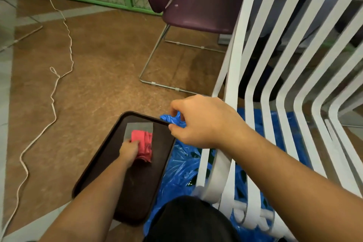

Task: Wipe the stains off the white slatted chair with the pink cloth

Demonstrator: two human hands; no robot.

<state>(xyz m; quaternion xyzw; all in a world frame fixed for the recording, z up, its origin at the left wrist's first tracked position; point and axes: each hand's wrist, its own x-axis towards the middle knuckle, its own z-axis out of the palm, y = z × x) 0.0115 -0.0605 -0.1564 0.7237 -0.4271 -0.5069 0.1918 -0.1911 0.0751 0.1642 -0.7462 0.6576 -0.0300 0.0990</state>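
The pink cloth (144, 146) lies bunched on a grey patch of a dark brown tray (137, 192) on the floor. My left hand (129, 150) reaches down and grips the cloth at its left side. The white slatted chair (290, 88) fills the right of the view, its seat slats curving up into the backrest. My right forearm lies across the seat's front slats. My right hand (198, 122) hangs past the chair's left edge with its fingers loosely curled, and I see nothing held in it. No stains are plainly visible on the slats.
A blue plastic sheet (182, 169) is spread on the floor under the white chair, up to the tray's right edge. A purple chair (204, 6) on a wire frame stands behind. A white cord (53, 102) snakes over the brown floor at the left. A green-framed fence runs along the back.
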